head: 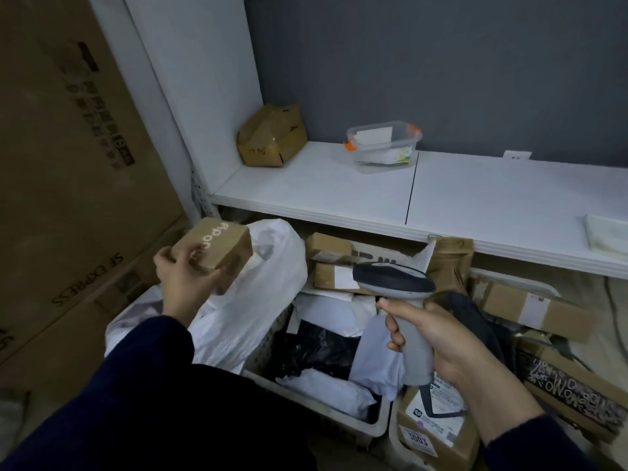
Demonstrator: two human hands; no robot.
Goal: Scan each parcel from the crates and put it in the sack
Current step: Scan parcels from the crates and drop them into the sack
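Observation:
My left hand (pixel 185 277) holds a small brown cardboard parcel (pixel 221 244) with white lettering, raised above the white plastic sack (pixel 258 287) at the left. My right hand (pixel 438 338) grips the grey handle of a barcode scanner (pixel 394 277), whose dark head points left toward the parcel. Below the hands a grey perforated crate (pixel 343 424) holds black, white and pale grey mailer bags. A second crate (pixel 530 287) at the right holds several cardboard parcels.
A white shelf (pixel 475 198) runs across above the crates, carrying a taped brown box (pixel 272 136), a clear plastic tub (pixel 384 146) with orange clips and a folded cloth (pixel 608 237). Tall cardboard cartons (pixel 68 164) stand at the left. More boxes lie under the shelf.

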